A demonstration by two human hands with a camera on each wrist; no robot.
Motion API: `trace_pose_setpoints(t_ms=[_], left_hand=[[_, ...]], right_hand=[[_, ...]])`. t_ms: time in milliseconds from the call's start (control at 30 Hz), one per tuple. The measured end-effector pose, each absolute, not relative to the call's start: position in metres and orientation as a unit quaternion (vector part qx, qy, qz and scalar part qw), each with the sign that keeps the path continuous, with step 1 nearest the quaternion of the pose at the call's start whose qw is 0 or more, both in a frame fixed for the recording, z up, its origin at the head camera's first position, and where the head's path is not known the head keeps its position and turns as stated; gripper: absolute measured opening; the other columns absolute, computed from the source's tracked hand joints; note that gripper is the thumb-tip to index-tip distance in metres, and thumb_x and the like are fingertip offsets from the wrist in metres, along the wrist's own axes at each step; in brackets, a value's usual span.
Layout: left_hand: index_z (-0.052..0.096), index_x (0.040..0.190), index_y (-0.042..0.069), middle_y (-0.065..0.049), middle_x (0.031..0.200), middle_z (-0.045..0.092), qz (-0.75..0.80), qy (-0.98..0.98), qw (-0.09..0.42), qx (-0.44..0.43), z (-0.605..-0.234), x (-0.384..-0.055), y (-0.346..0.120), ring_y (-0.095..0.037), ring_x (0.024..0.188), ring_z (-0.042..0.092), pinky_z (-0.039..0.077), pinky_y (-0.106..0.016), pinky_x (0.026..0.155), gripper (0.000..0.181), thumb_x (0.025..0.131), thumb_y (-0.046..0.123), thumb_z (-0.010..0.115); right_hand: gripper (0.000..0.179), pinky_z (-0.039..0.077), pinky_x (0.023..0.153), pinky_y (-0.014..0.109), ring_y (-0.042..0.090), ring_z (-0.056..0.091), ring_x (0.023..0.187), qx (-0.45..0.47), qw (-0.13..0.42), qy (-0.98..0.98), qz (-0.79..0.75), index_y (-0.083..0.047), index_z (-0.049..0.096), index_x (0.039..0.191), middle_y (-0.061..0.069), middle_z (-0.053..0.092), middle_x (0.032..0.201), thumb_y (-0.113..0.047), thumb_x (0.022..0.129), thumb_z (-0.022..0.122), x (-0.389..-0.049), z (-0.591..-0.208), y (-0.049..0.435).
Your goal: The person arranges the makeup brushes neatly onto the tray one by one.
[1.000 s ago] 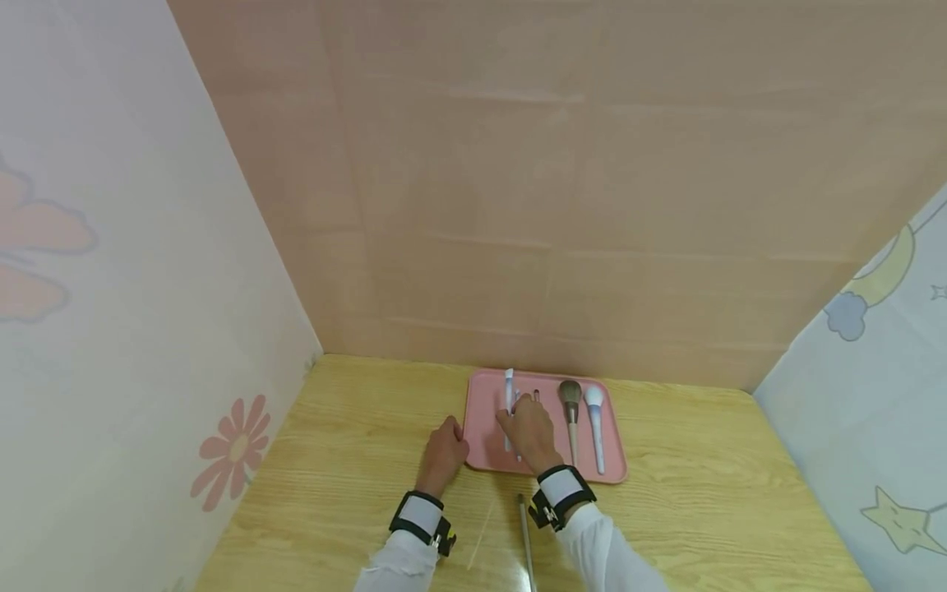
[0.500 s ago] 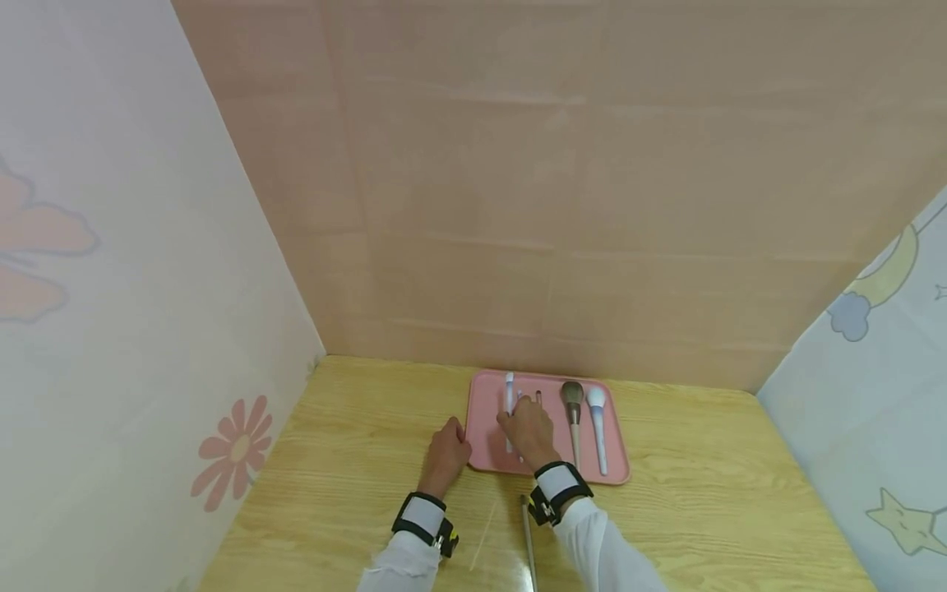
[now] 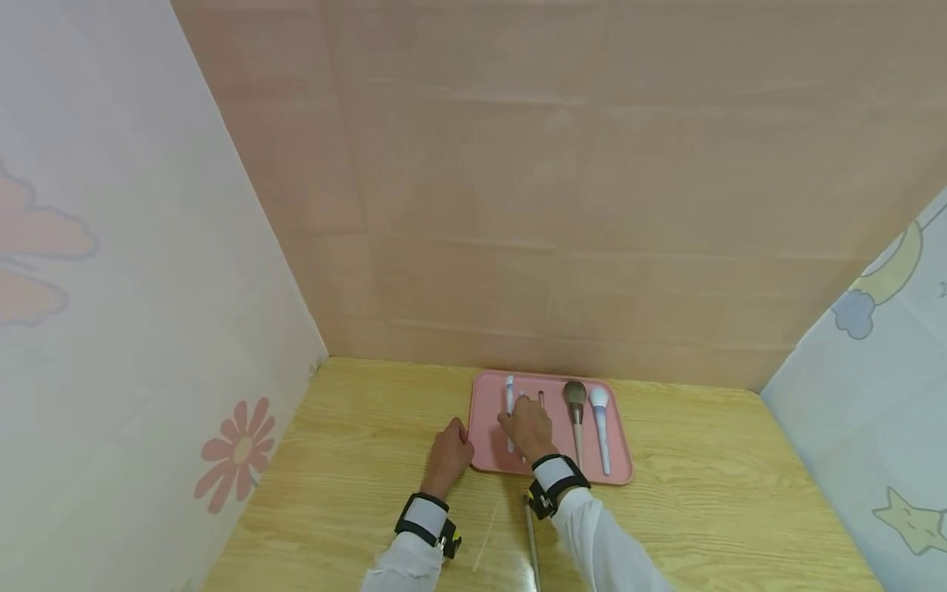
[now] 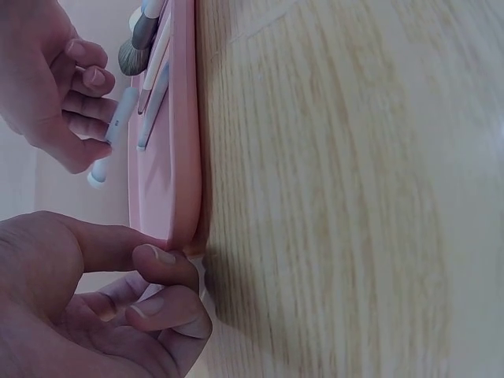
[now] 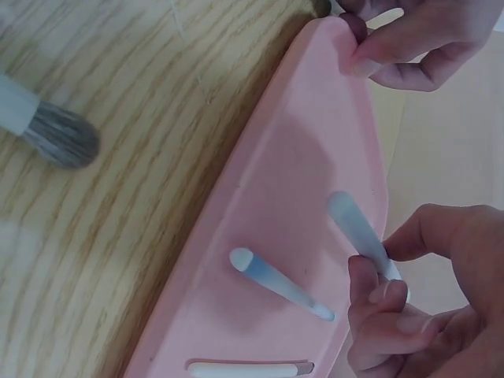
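Observation:
My left hand (image 3: 448,455) grips the near-left corner of a pink tray (image 3: 486,432), its thumb over the rim. Above the tray's left part, my right hand (image 3: 528,429) pinches a white makeup brush (image 5: 361,228) between thumb and fingers. This brush (image 4: 120,122) is tilted close over the tray in the left wrist view. Just right of it lies a short blue-and-white brush (image 5: 279,283), partly covered by the right hand in the head view. A slim dark-tipped brush (image 3: 542,399) lies further right.
A large brown-haired brush (image 3: 575,401) and a fluffy white brush (image 3: 601,419) fill the tray's right side. On the wooden table (image 3: 710,477), a slim brush (image 3: 532,543) with grey bristles lies in front of the tray. A beige wall stands behind.
Both hands keep their grips. The held brush's head has come slightly toward the front relative to the tray. The whole head view has shifted a little.

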State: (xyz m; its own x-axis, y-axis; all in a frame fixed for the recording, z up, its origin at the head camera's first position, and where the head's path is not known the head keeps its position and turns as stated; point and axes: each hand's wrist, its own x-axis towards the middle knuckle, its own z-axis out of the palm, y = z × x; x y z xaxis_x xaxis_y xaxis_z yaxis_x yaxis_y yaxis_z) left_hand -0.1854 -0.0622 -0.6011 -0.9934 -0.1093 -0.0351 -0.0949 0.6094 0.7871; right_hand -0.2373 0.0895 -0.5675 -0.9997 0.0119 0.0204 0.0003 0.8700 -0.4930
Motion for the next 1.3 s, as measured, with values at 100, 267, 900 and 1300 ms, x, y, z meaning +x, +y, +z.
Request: trace_pose_setpoints(t_ms=[100, 267, 900, 1300], left_hand=[[0.051, 0.084, 0.002, -0.003, 0.066, 0.046, -0.434, -0.899, 0.003, 0.059, -0.602, -0.185, -0.062, -0.017, 0.059, 0.044, 0.032, -0.029, 0.051, 0.008, 0.086, -0.002, 0.058], [0.051, 0.083, 0.004, -0.003, 0.065, 0.046, -0.432, -0.900, 0.002, 0.061, -0.603, -0.187, -0.063, -0.016, 0.058, 0.045, 0.032, -0.028, 0.051, 0.010, 0.085, -0.002, 0.058], [0.052, 0.085, 0.001, -0.005, 0.067, 0.047, -0.441, -0.895, 0.000, 0.058, -0.595, -0.183, -0.063, -0.018, 0.061, 0.046, 0.033, -0.029, 0.053, 0.009, 0.084, -0.004, 0.059], [0.051, 0.083, 0.001, -0.004, 0.065, 0.045, -0.445, -0.894, 0.008, 0.053, -0.593, -0.183, -0.062, -0.017, 0.058, 0.044, 0.031, -0.028, 0.051, 0.009, 0.084, -0.005, 0.058]], right_hand=[[0.027, 0.043, 0.046, 0.033, 0.018, 0.054, 0.050, -0.004, -0.002, -0.968, 0.250, -0.007, 0.054, 0.072, 0.004, 0.055, 0.059, -0.024, 0.084, 0.070, -0.238, -0.568, 0.087], [0.028, 0.043, 0.046, 0.033, 0.017, 0.055, 0.050, -0.003, -0.009, -0.970, 0.245, -0.009, 0.055, 0.068, 0.002, 0.056, 0.057, -0.025, 0.085, 0.070, -0.241, -0.570, 0.083], [0.028, 0.046, 0.049, 0.037, 0.021, 0.060, 0.056, -0.010, -0.010, -0.975, 0.222, -0.009, 0.056, 0.065, 0.005, 0.059, 0.064, -0.024, 0.082, 0.072, -0.244, -0.578, 0.077], [0.028, 0.048, 0.052, 0.039, 0.024, 0.063, 0.062, -0.006, -0.017, -0.979, 0.204, -0.009, 0.056, 0.066, 0.007, 0.061, 0.067, -0.025, 0.083, 0.072, -0.249, -0.581, 0.077]])
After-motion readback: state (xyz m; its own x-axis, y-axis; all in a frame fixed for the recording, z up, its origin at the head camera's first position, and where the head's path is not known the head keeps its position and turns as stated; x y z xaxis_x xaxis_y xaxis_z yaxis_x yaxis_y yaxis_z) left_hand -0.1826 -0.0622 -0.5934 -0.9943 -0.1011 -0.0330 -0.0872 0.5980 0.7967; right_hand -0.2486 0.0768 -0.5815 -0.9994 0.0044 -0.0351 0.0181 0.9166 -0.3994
